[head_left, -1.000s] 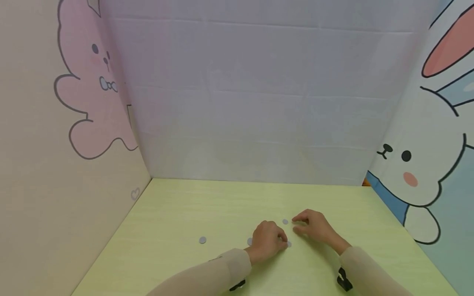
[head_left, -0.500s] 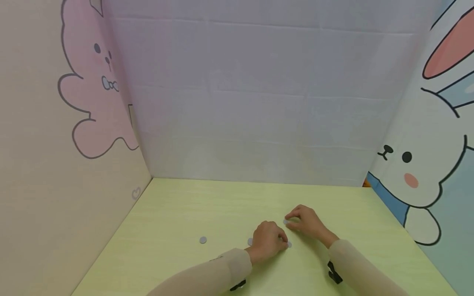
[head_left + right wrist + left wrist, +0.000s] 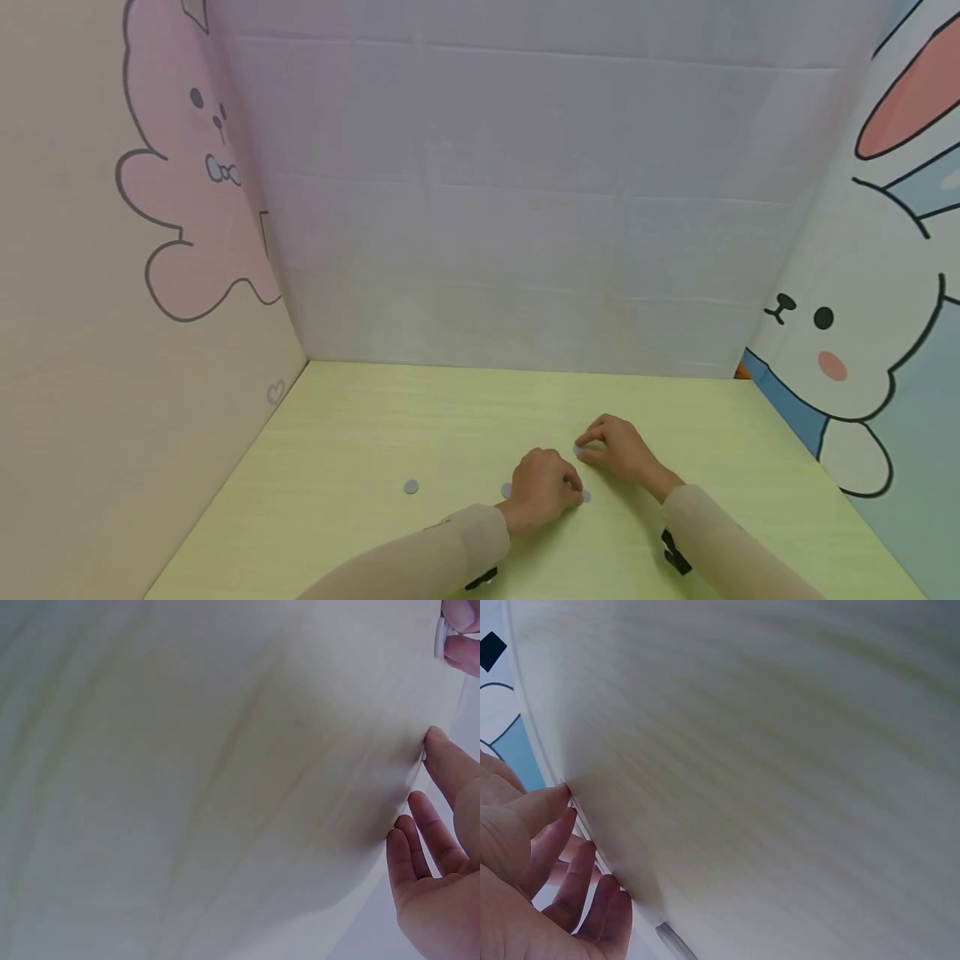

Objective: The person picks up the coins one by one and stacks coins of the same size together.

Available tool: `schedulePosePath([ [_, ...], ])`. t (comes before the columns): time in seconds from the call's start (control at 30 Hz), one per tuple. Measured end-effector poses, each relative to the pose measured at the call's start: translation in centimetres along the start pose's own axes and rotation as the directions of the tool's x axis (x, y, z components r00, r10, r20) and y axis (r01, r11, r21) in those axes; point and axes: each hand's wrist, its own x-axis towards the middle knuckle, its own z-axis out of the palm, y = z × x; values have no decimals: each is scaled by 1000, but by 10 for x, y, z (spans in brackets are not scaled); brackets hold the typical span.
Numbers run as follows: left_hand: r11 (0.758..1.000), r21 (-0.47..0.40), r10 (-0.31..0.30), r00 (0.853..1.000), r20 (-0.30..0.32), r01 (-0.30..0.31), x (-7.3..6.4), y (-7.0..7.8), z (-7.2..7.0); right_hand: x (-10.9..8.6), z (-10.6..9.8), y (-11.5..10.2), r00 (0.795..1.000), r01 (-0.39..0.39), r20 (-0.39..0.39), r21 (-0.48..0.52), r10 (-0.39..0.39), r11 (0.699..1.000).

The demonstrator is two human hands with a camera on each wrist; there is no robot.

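Observation:
Small flat grey discs lie on the pale yellow-green table [image 3: 337,433]. My left hand [image 3: 542,490] rests on the table with thumb and fingertips at the edges of one grey disc [image 3: 587,497]. In the right wrist view that disc [image 3: 440,637] shows pale between two left fingertips. Farther back, my right hand [image 3: 618,448] has its thumb and fingertip on either side of another grey disc [image 3: 577,450], which they partly cover. A third disc [image 3: 507,490] is partly hidden behind my left hand.
Away to the left lies a separate grey disc [image 3: 411,487]. A white sheet wall [image 3: 480,208] closes off the back. Side walls with a pink cartoon animal [image 3: 187,208] and a white rabbit [image 3: 862,333] flank the table.
My right hand has moved left to the back disc, its thumb and fingertip closing in around it. My left hand has stayed at its disc.

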Motion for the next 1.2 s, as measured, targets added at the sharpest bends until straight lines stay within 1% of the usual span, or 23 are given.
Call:
schedulePosePath([
  [0.13,1000,1,9,1000,-2,-9,0,-1,1,1,0,1,1000,21,-6,-10,-21,1000],
  [0.37,1000,3,19,1000,-10,-19,1,-3,2,3,1,3,1000,31,-5,-32,-31,999],
  [0.57,1000,-1,9,1000,-3,-9,1,-2,0,2,0,6,996,84,-8,-75,-85,994],
  [0.77,1000,-28,5,1000,1,-5,2,-1,-1,-1,-3,6,986,163,-13,-132,-166,978],
  [0.87,1000,-21,-3,1000,2,3,2,-1,-1,-2,-3,8,980,194,-21,-144,-199,970],
  [1.0,1000,-10,-13,1000,2,13,0,0,-2,-6,-2,10,971,228,-33,-147,-235,963],
  [1.07,1000,-9,-13,1000,1,13,0,0,-2,-9,-3,11,964,255,-42,-148,-263,956],
  [1.2,1000,-13,-13,1000,-5,13,0,1,-2,-17,-5,13,960,266,-55,-137,-276,954],
])
